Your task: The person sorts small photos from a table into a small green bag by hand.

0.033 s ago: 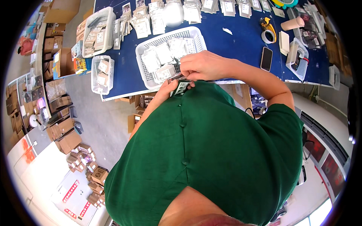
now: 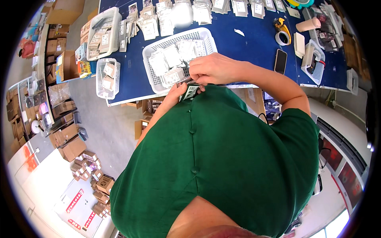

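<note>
Close against my green shirt, my left hand (image 2: 174, 94) is closed on a small flat packet (image 2: 191, 92) with a white printed label. My right hand (image 2: 214, 67) reaches across from the right, its fingers curled and pinched together at the packet's upper edge. What lies between those fingertips is hidden by the hand itself. Just beyond both hands stands a white perforated plastic basket (image 2: 209, 39), filled with many flat labelled packets (image 2: 172, 55). My right hand overlaps the basket's near right corner.
On the blue table (image 2: 242, 47), rows of packet stacks (image 2: 149, 28) line the far side. Two more white baskets, a large one (image 2: 116, 23) and a small one (image 2: 99, 79), stand left. A phone (image 2: 280, 62), a tape dispenser (image 2: 282, 31) and a pink cup (image 2: 307, 25) lie right.
</note>
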### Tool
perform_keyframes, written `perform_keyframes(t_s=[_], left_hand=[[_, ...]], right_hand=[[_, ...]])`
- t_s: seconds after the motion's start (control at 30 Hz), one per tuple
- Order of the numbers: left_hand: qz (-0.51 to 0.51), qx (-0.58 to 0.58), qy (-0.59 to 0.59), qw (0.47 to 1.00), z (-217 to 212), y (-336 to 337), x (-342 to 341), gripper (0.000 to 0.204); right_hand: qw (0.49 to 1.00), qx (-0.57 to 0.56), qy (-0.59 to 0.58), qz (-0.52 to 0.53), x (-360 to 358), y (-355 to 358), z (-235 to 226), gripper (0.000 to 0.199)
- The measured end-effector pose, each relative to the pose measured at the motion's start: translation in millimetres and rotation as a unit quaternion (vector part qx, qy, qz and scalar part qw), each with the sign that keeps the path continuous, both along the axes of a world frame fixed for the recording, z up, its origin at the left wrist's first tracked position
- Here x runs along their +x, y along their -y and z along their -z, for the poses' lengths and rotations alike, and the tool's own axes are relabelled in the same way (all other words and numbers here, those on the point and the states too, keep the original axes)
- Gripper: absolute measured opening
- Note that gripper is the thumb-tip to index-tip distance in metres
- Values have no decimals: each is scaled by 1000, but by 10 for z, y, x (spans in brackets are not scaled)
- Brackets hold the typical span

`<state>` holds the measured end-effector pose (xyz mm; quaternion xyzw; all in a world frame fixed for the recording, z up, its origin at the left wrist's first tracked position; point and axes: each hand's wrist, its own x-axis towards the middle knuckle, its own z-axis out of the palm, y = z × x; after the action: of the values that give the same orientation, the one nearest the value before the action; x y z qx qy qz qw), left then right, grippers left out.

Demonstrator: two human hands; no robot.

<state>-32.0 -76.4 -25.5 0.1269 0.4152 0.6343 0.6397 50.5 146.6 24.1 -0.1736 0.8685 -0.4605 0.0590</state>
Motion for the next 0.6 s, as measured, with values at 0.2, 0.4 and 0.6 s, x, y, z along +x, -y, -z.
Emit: perform_keyframes(t_s=[0.2, 0.4, 0.6], left_hand=[[-31, -24, 48, 998, -152, -210, 122, 68], [-40, -4, 84, 996, -55, -365, 201, 75], [-26, 42, 120, 992, 187, -572, 204, 77]], right_hand=[[998, -55, 34, -8, 8, -266, -37, 7], [989, -121, 35, 79, -2, -752, -18, 10], [963, -196, 81, 165, -27, -1011, 113, 12]])
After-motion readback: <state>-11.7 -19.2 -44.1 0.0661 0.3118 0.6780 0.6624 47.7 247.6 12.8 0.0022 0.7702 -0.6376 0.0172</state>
